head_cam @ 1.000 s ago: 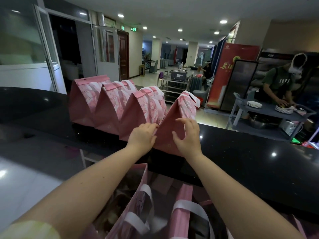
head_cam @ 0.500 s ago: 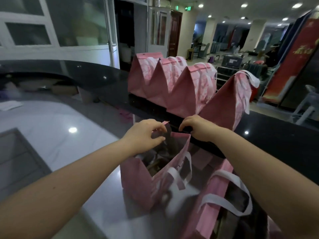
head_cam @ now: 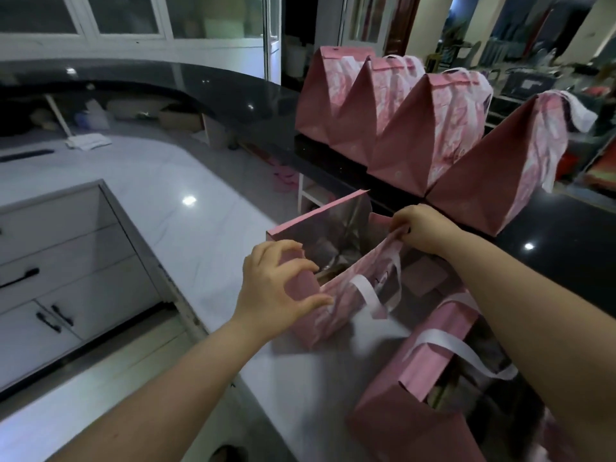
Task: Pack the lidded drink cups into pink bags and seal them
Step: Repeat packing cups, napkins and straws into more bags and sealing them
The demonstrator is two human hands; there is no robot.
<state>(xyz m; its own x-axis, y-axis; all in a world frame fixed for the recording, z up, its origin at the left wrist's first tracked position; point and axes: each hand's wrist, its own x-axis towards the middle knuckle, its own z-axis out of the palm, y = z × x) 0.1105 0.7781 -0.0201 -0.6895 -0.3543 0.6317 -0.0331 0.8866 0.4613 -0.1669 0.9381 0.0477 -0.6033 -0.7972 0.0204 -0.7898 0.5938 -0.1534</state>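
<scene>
An open pink bag with a silver lining and white ribbon handles stands on the white counter. Its contents are dark and hard to make out. My left hand grips the bag's near-left side panel, thumb on the front and fingers over the rim. My right hand pinches the far-right top corner of the same bag. Several sealed pink bags stand in a row on the raised black counter behind it. A second open pink bag with ribbon handles stands at lower right, partly under my right forearm.
The white marble counter curves away to the left, with white drawers below it. The raised black counter runs behind. Papers and a dark flat object lie at far left. A hall with furniture opens beyond the bags.
My hands left the rightmost sealed bag on the black counter and came down to the open bag. They now hold its opposite ends, wider apart than half a second ago.
</scene>
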